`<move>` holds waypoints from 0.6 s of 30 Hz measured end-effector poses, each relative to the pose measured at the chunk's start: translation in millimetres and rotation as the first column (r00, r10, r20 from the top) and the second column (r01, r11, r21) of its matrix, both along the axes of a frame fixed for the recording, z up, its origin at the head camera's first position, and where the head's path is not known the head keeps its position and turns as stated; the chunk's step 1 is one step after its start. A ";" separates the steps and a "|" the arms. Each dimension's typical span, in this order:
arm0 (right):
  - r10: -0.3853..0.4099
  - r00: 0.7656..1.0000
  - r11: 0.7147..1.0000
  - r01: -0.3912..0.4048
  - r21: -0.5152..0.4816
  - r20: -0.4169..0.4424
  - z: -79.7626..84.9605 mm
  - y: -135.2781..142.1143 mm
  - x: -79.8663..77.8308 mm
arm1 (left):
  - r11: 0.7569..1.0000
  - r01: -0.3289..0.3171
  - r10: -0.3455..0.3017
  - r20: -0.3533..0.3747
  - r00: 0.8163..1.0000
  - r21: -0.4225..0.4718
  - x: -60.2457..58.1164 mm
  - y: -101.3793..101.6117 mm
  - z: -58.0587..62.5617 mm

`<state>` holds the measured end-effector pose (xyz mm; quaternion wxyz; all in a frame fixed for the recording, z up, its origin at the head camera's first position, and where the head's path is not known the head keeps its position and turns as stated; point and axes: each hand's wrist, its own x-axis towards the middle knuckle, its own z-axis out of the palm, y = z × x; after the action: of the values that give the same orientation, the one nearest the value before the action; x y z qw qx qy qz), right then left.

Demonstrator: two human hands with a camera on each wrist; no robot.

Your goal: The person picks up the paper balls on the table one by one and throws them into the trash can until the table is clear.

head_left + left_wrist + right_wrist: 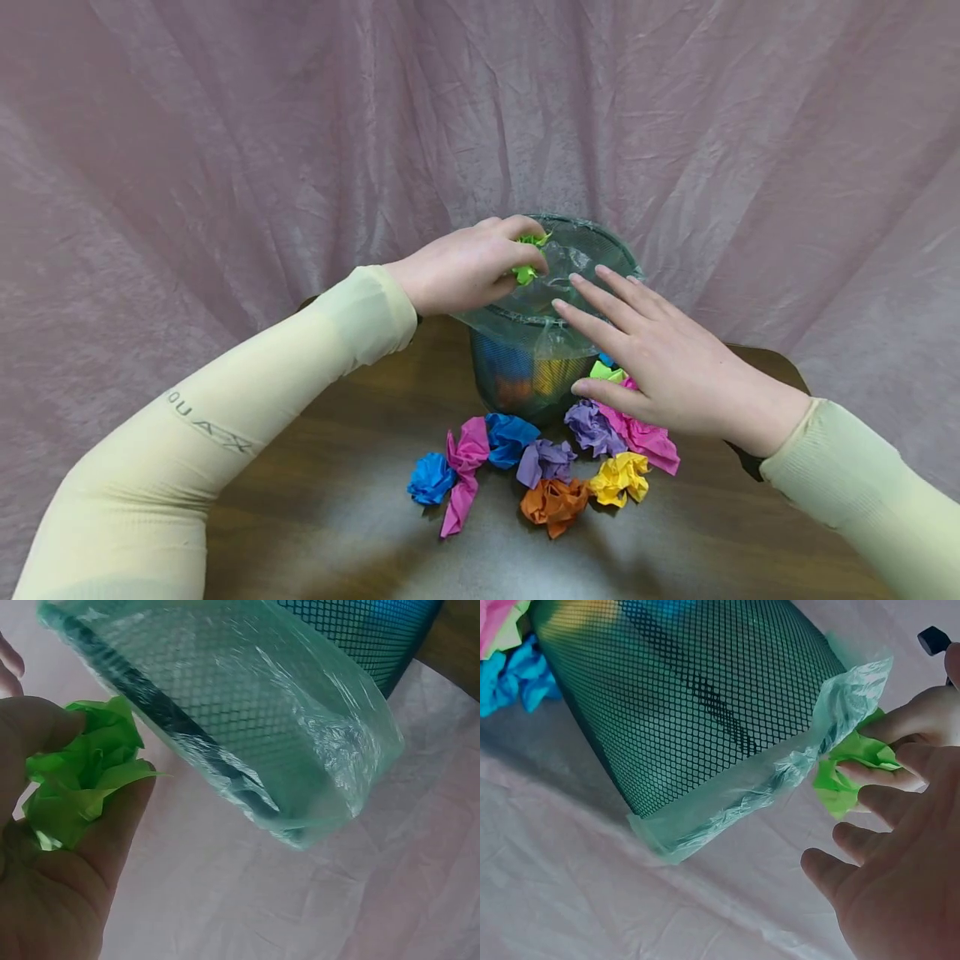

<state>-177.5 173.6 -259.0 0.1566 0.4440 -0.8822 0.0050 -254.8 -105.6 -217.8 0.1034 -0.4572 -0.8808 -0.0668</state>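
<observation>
My left hand (472, 260) grips a crumpled green paper ball (527, 260) over the mouth of a mesh wastebasket (517, 379). In the left wrist view, thumb and fingers curl round that green paper ball (86, 769), beside the basket's rim. A thin translucent green bag (330, 742) lines the basket and folds over its rim. Blue, yellow and orange shapes show through the mesh near the bottom. Above the basket's right front side, my right hand (660, 358) holds nothing, its fingers spread and straight. The right wrist view shows the right hand (907, 862) near the rim.
Several crumpled papers lie in front of the basket on the wooden table (337, 517), among them a blue one (431, 479), an orange one (555, 506), a yellow one (620, 479) and a pink one (467, 467). A pinkish curtain (300, 125) hangs behind.
</observation>
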 end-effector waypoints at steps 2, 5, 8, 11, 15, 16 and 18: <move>-0.011 1.000 1.000 0.011 0.010 0.015 1.5 -2.5 -4.2 | 1.000 -0.010 0.010 0.016 1.000 -0.008 -3.7 0.3 -0.2; -0.036 0.998 0.999 0.035 0.028 0.042 3.5 -5.6 -9.8 | 1.000 -0.022 0.022 0.028 0.999 -0.011 -9.2 0.9 0.1; -0.051 0.997 0.998 0.049 0.037 0.057 5.1 -8.5 -14.9 | 0.999 -0.037 0.037 0.029 0.999 -0.021 -15.5 2.1 0.1; -0.048 0.997 0.998 0.046 0.032 0.063 5.5 -11.9 -19.5 | 0.998 -0.055 0.056 0.030 0.998 -0.044 -21.2 4.1 -1.0; -0.039 0.996 0.999 0.037 0.031 0.078 3.3 -17.2 -23.4 | 0.991 -0.093 0.097 0.043 0.994 -0.099 -24.6 6.3 -4.0; -0.036 0.996 0.999 0.033 0.032 0.080 2.4 -18.5 -23.9 | 0.988 -0.106 0.112 0.047 0.993 -0.114 -24.6 6.6 -4.7; -0.032 0.996 0.999 0.029 0.037 0.088 1.0 -20.8 -24.2 | 0.981 -0.129 0.138 0.050 0.989 -0.146 -24.2 7.0 -6.0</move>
<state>-201.7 152.8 -258.0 0.1093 0.4326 -0.8949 0.0063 -279.0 -98.6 -223.8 0.0482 -0.4009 -0.9148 -0.0104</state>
